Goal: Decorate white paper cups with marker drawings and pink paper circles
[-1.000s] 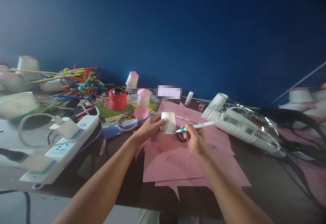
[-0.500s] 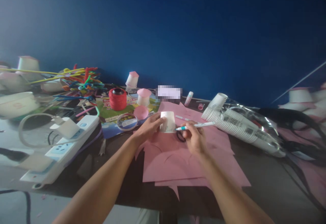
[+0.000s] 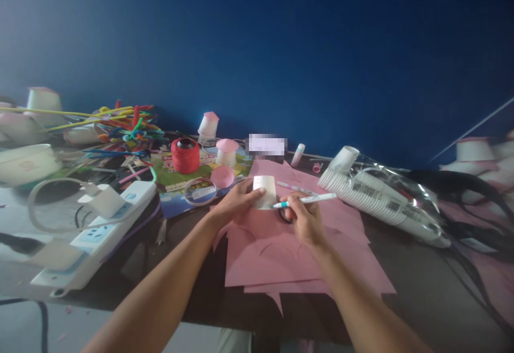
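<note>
My left hand (image 3: 240, 198) grips a white paper cup (image 3: 264, 186) from its left side, with the thumb across the front. Faint marks show low on the cup. In my right hand (image 3: 304, 213) is a white marker with a teal band (image 3: 319, 197), held like a pen, its tip at the cup's lower right edge. Under both hands lie stacked sheets of pink paper (image 3: 277, 256) with curved cuts in them. Something dark and looped, partly hidden by my right hand, rests on the paper, and a second slim pen (image 3: 291, 186) lies behind it.
On the left are a power strip (image 3: 100, 232), pipe cleaners (image 3: 134, 120) and a red spool (image 3: 185, 156). Cups with pink cone tops (image 3: 227, 152) stand behind. A bagged stack of paper cups (image 3: 377, 195) lies right, near a glue stick (image 3: 297, 155). A blue wall closes the back.
My left thumb has moved lower on the cup. The marker has shifted slightly left and down, bringing its tip onto the cup's lower edge.
</note>
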Available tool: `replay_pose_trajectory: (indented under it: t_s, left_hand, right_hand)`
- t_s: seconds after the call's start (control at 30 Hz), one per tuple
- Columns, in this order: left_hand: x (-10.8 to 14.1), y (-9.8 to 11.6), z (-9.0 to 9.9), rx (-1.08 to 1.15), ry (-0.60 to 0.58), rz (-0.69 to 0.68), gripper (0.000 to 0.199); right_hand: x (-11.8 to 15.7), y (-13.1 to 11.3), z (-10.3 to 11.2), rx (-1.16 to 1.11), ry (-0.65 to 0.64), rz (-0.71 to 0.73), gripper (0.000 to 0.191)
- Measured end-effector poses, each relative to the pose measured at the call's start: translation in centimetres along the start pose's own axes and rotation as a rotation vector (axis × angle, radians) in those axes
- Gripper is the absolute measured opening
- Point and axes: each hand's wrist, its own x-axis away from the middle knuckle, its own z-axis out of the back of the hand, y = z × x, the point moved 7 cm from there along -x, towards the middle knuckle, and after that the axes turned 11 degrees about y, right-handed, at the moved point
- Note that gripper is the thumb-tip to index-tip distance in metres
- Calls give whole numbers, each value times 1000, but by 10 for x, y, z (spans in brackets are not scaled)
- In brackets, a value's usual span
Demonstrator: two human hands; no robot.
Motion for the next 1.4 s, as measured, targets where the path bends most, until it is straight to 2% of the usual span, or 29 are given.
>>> replay_pose_trajectory:
  t_s: [0.2, 0.43, 0.7, 1.07, 1.27, 1.4]
  left_hand:
    - [0, 0, -2, -20, -30, -16, 46]
    - [1, 2, -2, -35, -34, -22, 41]
    - [4, 3, -2, -50, -31, -3, 38]
    - [4, 3, -2, -49, -29, 15, 37]
    - [5, 4, 0, -72, -17, 17, 37]
    - [6, 5, -1, -78, -37, 12, 36]
  right_hand:
    - [-3, 3, 7, -74, 117, -61, 20]
    - [0, 0, 2, 32, 13, -1, 22]
    - [-4, 2, 7, -121, 134, -71, 18]
    - [0, -5, 2, 95, 22, 30, 22]
    - [-4, 1, 9, -21, 132, -36, 21]
    - [-3, 1, 6, 4, 71, -34, 22]
